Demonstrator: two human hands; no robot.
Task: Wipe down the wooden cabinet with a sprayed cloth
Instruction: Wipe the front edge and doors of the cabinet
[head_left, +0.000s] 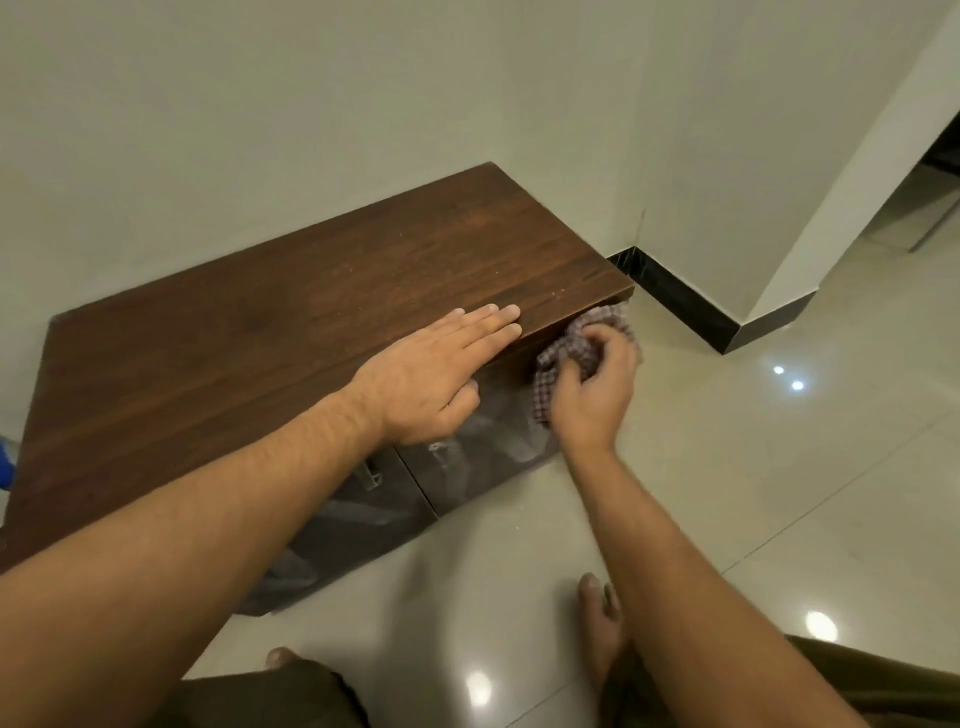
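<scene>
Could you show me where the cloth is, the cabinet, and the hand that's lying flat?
cloth (597, 332): head view, on the bunched checked fabric above the right hand's fingers.
wooden cabinet (311, 322): head view, on the bare middle of its top.
left hand (436, 374): head view, on the back of the hand.

wall (311, 130) hard behind cabinet (260, 338), floor (753, 467) seemingly open right

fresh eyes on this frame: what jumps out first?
The dark wooden cabinet against the wall fills the centre. The left hand lies flat on its top near the front edge. Just right of it, below the top's right corner, the right hand presses a bunched checked cloth to the cabinet's front, which shows pale streaks lower down.
</scene>
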